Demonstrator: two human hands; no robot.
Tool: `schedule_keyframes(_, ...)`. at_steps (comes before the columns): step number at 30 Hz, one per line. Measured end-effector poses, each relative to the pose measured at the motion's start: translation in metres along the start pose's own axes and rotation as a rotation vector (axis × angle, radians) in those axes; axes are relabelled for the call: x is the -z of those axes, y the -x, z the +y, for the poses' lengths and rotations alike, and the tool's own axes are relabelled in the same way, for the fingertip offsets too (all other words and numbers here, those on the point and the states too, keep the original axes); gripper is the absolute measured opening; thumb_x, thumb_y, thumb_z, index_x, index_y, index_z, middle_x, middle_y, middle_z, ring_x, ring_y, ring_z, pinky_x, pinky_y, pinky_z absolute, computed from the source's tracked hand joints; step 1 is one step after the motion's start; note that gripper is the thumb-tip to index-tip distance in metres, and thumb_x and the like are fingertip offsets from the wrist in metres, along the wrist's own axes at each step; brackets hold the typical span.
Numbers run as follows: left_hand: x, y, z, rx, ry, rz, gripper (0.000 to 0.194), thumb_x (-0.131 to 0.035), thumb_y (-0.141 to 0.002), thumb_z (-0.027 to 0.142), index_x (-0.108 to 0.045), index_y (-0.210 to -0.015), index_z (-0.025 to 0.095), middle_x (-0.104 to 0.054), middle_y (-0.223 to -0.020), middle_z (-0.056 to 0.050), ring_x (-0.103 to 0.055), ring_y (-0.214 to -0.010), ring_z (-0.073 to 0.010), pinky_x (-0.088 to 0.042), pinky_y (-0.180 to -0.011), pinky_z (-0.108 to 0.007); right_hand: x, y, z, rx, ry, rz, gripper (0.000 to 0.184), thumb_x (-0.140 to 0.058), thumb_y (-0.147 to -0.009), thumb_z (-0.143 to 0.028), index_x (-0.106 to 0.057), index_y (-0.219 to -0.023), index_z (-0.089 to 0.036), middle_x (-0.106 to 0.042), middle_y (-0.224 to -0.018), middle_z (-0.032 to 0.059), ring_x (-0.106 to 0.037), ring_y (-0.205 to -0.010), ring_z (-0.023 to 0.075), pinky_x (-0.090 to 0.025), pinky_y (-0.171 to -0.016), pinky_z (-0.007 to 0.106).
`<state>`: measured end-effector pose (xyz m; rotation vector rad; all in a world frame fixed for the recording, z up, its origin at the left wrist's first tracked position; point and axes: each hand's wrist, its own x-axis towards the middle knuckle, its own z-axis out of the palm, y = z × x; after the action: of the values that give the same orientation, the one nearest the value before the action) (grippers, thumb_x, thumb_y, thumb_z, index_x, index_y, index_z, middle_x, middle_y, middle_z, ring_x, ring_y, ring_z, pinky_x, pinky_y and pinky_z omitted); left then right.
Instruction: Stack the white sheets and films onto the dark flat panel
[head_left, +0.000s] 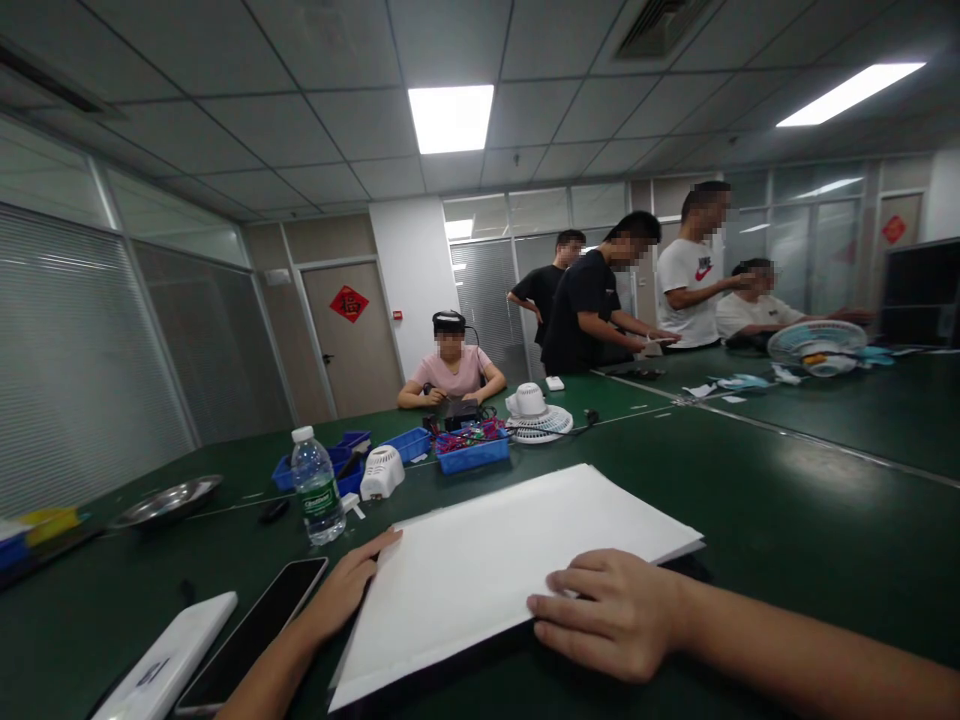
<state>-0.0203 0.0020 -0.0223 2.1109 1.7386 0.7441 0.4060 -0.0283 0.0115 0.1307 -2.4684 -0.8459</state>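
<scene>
White paper [495,570], with more than one layer showing at its right corner, lies in front of me, slightly raised above the green table. My left hand [352,580] is closed on its left edge, fingertips reaching onto the top side. At the near right edge, my right hand [607,610] grips the paper with bent fingers on top; its thumb is hidden. Beside my left forearm lies a dark-screened phone [259,635], and a white power bank-like block [172,655] is left of it. A water bottle [316,490] stands upright beyond my left hand.
Blue bins [472,458] with wires, a white fan part [529,405] and a white housing [382,472] sit past the paper on the green table [787,560]. A metal dish [169,502] is at left. One person [454,375] sits opposite; several others are at right.
</scene>
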Motion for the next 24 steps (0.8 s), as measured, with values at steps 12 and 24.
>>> schedule_keyframes(12, 0.002, 0.003, 0.016, -0.111, 0.014, 0.012, 0.06, -0.065, -0.081, 0.054, -0.06, -0.135, 0.027, -0.057, -0.146, -0.006, -0.05, -0.136, -0.0309, -0.033, -0.119, -0.049, 0.015, 0.033, 0.042, -0.239, 0.103, 0.146, 0.041, -0.053, -0.095, -0.016, -0.056, -0.135, -0.015, -0.069, -0.124, 0.0141, -0.064, -0.116, 0.0226, -0.056, -0.091, 0.038)
schedule_keyframes(24, 0.002, 0.008, 0.017, -0.091, -0.016, 0.086, 0.064, -0.053, -0.089, 0.055, -0.048, -0.145, 0.025, -0.05, -0.153, -0.006, -0.047, -0.139, -0.0274, -0.034, -0.119, -0.046, 0.036, 0.016, 0.049, -0.574, 0.147, 0.079, 0.018, -0.054, -0.095, -0.02, -0.068, -0.108, -0.019, -0.066, -0.087, 0.0045, -0.062, -0.071, 0.0137, -0.049, -0.06, 0.025)
